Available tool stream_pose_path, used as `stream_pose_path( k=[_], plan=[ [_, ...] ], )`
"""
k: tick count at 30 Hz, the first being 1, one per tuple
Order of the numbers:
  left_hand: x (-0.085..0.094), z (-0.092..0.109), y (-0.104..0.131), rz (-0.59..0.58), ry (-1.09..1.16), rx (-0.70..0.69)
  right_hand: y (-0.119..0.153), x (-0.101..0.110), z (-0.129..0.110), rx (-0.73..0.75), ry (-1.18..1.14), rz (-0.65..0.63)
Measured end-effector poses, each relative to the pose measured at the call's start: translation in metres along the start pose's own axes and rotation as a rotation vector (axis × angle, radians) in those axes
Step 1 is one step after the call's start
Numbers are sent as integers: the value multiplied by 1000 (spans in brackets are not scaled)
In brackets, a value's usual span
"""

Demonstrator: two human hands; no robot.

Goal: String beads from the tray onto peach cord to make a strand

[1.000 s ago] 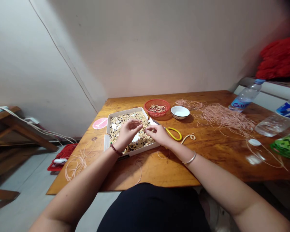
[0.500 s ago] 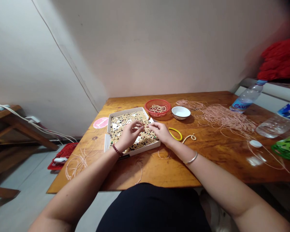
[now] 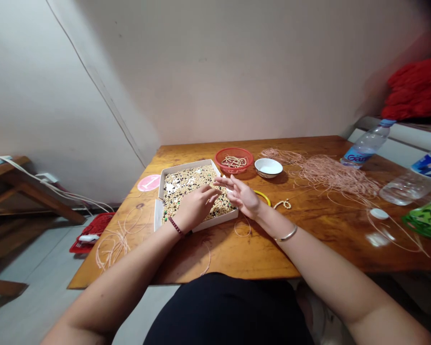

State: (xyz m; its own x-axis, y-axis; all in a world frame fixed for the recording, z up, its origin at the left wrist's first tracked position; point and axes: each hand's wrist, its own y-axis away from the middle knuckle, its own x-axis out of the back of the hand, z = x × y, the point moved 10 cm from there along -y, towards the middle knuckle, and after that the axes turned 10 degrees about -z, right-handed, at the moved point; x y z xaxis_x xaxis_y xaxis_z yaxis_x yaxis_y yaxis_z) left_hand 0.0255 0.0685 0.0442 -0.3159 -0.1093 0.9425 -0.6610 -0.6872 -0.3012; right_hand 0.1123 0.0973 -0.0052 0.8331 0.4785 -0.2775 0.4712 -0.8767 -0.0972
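Note:
My left hand [image 3: 197, 206], back up, is over a white tray [image 3: 197, 167] of cream, dark and a few green beads. Its fingers are bent and close together; what they hold, if anything, is too small to make out. My right hand [image 3: 244, 197] is at the tray's right edge, palm partly turned up, fingers stretched and apart, with nothing visible in it. The fingertips of both hands are close to each other. A thin pink cord [image 3: 243, 235] loops on the table below my right hand.
Behind the tray are a red basket [image 3: 217, 160] with bead strings and a white bowl [image 3: 268, 166]. A yellow ring [image 3: 264, 196], a short bead string [image 3: 283, 205], piled pink cord [image 3: 334, 175] and bottles [image 3: 368, 143] lie to the right. More cord [image 3: 115, 247] is at left.
My right hand has turned palm up and its fingers have opened from a pinch. My left hand has turned more palm down, its fingers closer together.

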Motion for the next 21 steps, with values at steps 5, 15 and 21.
stream_pose_path(
  k=[5, 15, 21],
  plan=[
    [2, 0, 0, 26, 19, -9, 0, -2, 3, -6, 15, -20],
    [-1, -3, 0, 12, -37, 32, 0, -6, 2, 6, -26, -44],
    [-2, -4, 0, -7, -84, 52, 0, -5, 2, 9, -72, -39]
  ],
)
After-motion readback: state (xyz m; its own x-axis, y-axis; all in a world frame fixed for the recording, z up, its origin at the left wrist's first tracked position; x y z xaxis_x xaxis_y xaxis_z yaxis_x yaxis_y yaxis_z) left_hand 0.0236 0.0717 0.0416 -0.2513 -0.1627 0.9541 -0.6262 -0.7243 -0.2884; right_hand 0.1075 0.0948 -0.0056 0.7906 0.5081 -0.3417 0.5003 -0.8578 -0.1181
